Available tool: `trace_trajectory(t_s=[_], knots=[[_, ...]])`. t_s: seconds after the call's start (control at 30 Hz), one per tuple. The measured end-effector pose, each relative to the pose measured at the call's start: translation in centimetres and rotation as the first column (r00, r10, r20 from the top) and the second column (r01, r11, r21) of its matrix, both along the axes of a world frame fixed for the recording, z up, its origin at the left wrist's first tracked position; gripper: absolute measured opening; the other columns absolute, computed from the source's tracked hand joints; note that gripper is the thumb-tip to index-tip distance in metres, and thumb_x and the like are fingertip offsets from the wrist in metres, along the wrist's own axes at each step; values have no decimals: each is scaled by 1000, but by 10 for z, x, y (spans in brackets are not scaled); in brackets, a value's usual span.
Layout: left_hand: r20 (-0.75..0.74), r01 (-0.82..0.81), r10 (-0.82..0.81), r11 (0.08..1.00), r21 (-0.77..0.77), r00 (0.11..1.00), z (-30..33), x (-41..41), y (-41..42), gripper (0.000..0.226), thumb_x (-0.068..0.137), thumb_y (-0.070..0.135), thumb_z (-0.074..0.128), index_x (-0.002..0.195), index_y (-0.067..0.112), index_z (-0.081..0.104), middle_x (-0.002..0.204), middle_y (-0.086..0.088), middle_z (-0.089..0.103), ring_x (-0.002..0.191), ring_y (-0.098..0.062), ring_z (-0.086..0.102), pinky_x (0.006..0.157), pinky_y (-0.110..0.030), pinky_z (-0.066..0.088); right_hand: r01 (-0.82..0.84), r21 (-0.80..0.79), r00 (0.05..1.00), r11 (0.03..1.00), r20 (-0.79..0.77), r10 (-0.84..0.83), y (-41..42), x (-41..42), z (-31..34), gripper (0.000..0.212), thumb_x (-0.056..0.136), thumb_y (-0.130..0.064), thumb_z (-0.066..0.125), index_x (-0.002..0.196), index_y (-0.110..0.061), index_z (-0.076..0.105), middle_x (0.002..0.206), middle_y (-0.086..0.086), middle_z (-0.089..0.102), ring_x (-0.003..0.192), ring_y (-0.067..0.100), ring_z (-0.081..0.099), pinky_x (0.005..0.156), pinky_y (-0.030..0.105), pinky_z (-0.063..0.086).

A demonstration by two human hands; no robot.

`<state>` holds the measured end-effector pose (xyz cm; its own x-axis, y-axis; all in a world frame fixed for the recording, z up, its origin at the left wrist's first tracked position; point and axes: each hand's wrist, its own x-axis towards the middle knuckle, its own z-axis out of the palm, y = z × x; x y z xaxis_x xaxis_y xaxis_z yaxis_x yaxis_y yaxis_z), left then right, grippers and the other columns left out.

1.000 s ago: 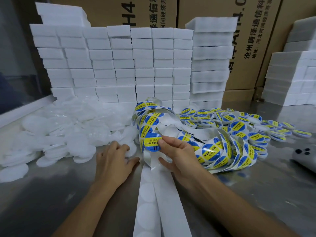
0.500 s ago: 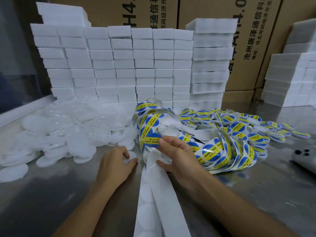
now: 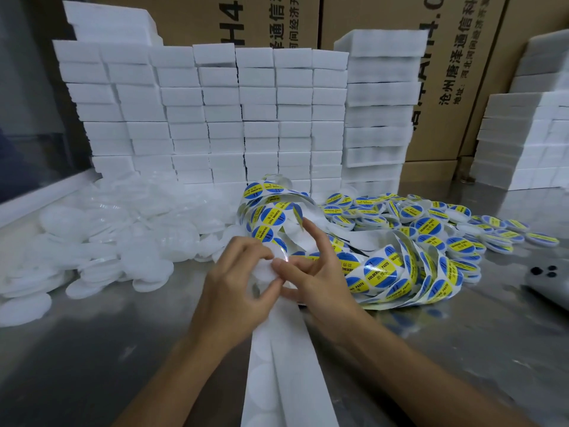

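Note:
My left hand (image 3: 234, 291) pinches a white round disc (image 3: 264, 271) just above the metal table (image 3: 92, 349). My right hand (image 3: 317, 278) meets it from the right: thumb and middle finger pinch the disc's right edge, index finger lifted. A glint shows where the thumbs meet. A coiled strip of blue-and-yellow "soldering paste" labels (image 3: 378, 272) lies right behind my right hand. Its bare white backing strip (image 3: 286, 365) runs toward me between my forearms. Whether a peeled label is under my fingers is hidden.
A heap of plain white discs (image 3: 123, 235) lies at the left. Labelled discs (image 3: 446, 229) are spread at the right. Stacked white foam blocks (image 3: 215, 112) and cardboard boxes (image 3: 446, 72) wall the back. A grey device (image 3: 548, 282) lies at the right edge.
My left hand took a white disc from the table and brought it up to the right hand. My right hand left the label strip and moved left onto the disc.

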<state>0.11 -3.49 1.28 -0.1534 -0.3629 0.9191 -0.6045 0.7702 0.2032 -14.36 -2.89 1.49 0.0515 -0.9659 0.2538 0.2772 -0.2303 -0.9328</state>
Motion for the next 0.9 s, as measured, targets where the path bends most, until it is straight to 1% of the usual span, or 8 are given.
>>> trace_trajectory(t_s=[0.07, 0.13, 0.27, 0.4, 0.53, 0.63, 0.77, 0.9], knots=[[-17, 15, -15, 999, 32, 1000, 1, -4, 2, 31, 72, 9, 80, 97, 11, 62, 101, -4, 60, 97, -7, 59, 83, -12, 46, 26, -13, 1000, 1000, 8, -26, 0, -2, 2, 69, 84, -2, 73, 123, -52, 46, 68, 7, 58, 75, 22, 54, 88, 56, 52], [-254, 128, -67, 964, 233, 965, 2, -7, 5, 38, 72, 4, 82, 103, 14, 62, 107, -3, 62, 98, -9, 64, 80, -17, 52, 60, -10, 998, 998, -5, -60, -1, -5, 4, 68, 84, -3, 74, 119, -54, 46, 67, 5, 59, 76, 21, 57, 90, 58, 52], [-766, 588, 17, 629, 508, 643, 7, -10, 6, 32, 79, -1, 74, 104, 17, 64, 94, -8, 75, 79, -17, 74, 66, -22, 57, 92, -12, 996, 996, -2, -93, -3, -6, 6, 68, 84, -2, 74, 126, -48, 46, 77, 19, 63, 79, 27, 60, 84, 60, 53], [-849, 707, 102, 506, 493, 519, 7, -6, 2, 21, 82, -1, 70, 101, 6, 67, 89, -14, 76, 79, -26, 74, 67, -26, 59, 119, -16, 992, 993, -39, -119, -4, -6, 3, 67, 85, -5, 74, 133, -42, 47, 84, 20, 66, 83, 35, 66, 86, 67, 51], [-901, 762, 159, 487, 428, 404, 7, -4, 1, 13, 82, -3, 67, 95, 2, 65, 84, -15, 75, 78, -25, 74, 64, -27, 59, 230, -47, 972, 972, -46, -232, -6, -7, 5, 37, 85, -17, 76, 108, -44, 65, 112, 1, 67, 83, 7, 70, 75, 33, 61], [-908, 758, 191, 502, 416, 372, 7, -1, -2, 12, 84, -6, 65, 94, 1, 64, 80, -12, 76, 77, -23, 75, 62, -26, 59, 313, -96, 948, 945, -20, -316, -9, -18, 14, 12, 87, -18, 72, 87, -30, 75, 88, -6, 73, 72, 2, 65, 61, 14, 50], [-919, 779, 199, 488, 395, 341, 7, 0, -2, 15, 83, -8, 66, 95, 0, 63, 78, -14, 75, 75, -24, 74, 62, -27, 59, 240, -125, 970, 963, 12, -241, -8, -26, 18, 9, 88, -12, 71, 87, -19, 76, 74, -8, 74, 65, 1, 65, 60, 11, 48], [-923, 798, 140, 467, 381, 359, 8, 0, -1, 17, 81, -6, 66, 98, -3, 64, 83, -16, 75, 78, -26, 74, 63, -27, 59, 195, -136, 974, 971, -86, -207, -8, -20, 13, 10, 87, -10, 72, 94, -14, 76, 88, -1, 78, 83, 8, 73, 69, 14, 53]])
